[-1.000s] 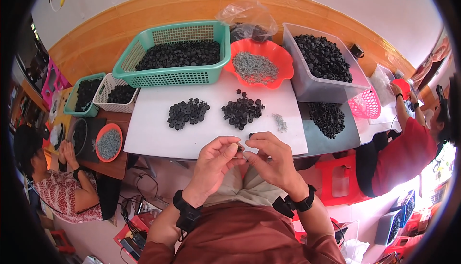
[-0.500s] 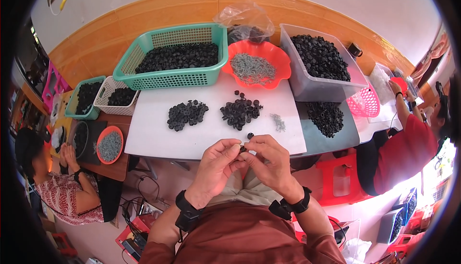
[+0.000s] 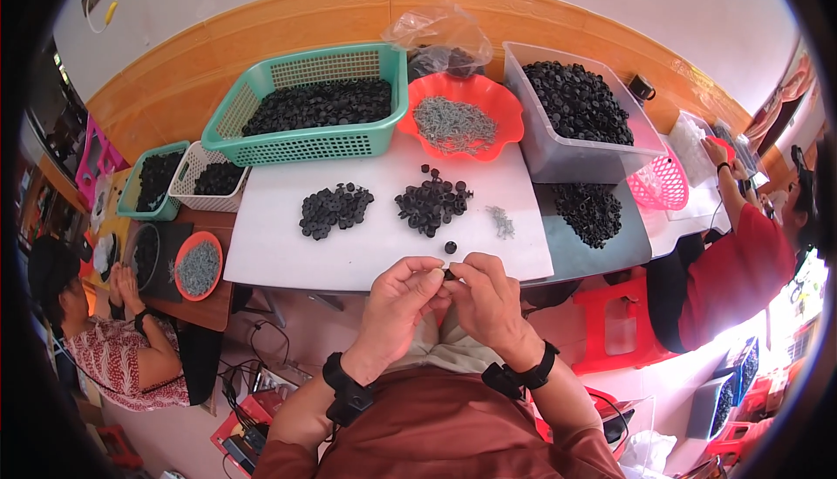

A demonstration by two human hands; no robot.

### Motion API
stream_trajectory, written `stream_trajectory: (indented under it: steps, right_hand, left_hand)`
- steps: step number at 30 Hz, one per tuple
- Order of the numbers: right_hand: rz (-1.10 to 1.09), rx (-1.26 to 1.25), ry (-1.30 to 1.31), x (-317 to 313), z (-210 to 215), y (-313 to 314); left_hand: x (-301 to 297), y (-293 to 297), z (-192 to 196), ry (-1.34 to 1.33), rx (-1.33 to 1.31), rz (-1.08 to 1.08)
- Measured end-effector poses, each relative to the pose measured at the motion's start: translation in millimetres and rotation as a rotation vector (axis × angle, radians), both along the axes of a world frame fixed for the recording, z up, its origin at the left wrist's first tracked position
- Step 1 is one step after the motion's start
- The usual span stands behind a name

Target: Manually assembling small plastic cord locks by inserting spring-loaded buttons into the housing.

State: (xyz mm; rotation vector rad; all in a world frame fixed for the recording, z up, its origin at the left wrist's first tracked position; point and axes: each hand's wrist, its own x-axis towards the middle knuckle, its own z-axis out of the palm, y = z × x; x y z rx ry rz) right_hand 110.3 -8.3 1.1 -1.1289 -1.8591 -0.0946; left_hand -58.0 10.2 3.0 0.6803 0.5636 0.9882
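My left hand (image 3: pixel 394 305) and my right hand (image 3: pixel 486 301) meet at the near edge of the white work surface (image 3: pixel 283 248). Between their pinched fingertips is a small black plastic part (image 3: pixel 449 275), mostly covered by the fingers. Just beyond it lies a single round black piece (image 3: pixel 451 247). A heap of flat black discs (image 3: pixel 336 210) sits to the left, and a heap of knob-like black parts (image 3: pixel 432 203) is farther ahead. Right of these lies a little pile of grey screws (image 3: pixel 500 221).
Along the back stand a green basket (image 3: pixel 318 148) of black parts, a red scalloped bowl (image 3: pixel 513 122) of screws and a clear bin (image 3: pixel 580 161). More black parts (image 3: pixel 589 215) lie on the right. Co-workers sit at left (image 3: pixel 131 348) and right (image 3: pixel 728 278); a red stool (image 3: pixel 597 331) is nearby.
Both hands have shifted slightly right and still pinch the small part together. The view has moved a little; the heaps look the same.
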Motion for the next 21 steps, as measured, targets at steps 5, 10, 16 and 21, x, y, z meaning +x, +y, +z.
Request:
stream_trajectory:
  steps: [5, 10, 16, 21]
  right_hand:
    - [-0.013, 0.034, 0.041, 7.9, -1.9, -0.9]
    - [-0.048, -0.056, 0.202, 23.3, -4.2, -5.1]
    - [-0.026, -0.058, 0.285, 32.9, -7.5, -10.3]
    - [-0.019, -0.068, 0.306, 39.7, -3.9, -15.2]
  left_hand:
    - [5.8, 3.8, 0.2, 0.230, 0.188, 0.114]
    - [12.8, 17.6, 2.9, 0.978, 0.843, 0.367]
    - [27.5, 34.2, 1.4, 1.256, 1.108, 0.388]
    - [35.0, 39.7, 6.0, 1.383, 1.059, 0.297]
